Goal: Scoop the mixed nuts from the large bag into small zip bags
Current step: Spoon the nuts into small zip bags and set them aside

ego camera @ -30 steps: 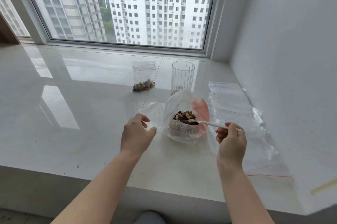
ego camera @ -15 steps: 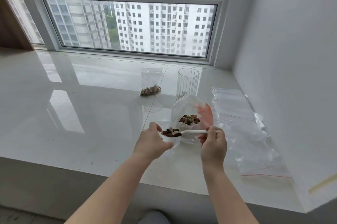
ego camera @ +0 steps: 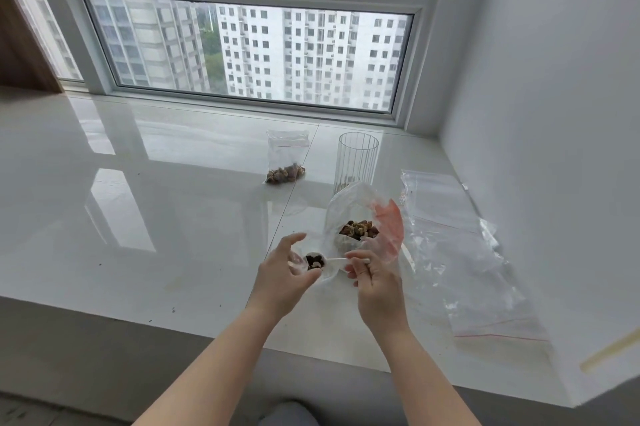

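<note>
The large clear bag (ego camera: pixel 349 207) with a red patch stands open on the white sill, mixed nuts (ego camera: pixel 360 229) showing inside. My right hand (ego camera: pixel 375 281) pinches the handle of a white spoon (ego camera: pixel 334 262); its bowl holds a few nuts (ego camera: pixel 314 262). My left hand (ego camera: pixel 284 273) holds a small clear zip bag (ego camera: pixel 298 261) open around the spoon's bowl, thumb and fingers on its mouth. The small bag is hard to make out.
A small zip bag with nuts (ego camera: pixel 285 162) lies further back on the sill (ego camera: pixel 138 217). A ribbed clear glass (ego camera: pixel 356 158) stands behind the large bag. Several empty zip bags (ego camera: pixel 460 252) lie at the right, beside the white wall. The sill's front edge is near my arms.
The spoon left the large bag with nuts and moved left into the small bag my left hand holds. My head tilted up, so more window shows.
</note>
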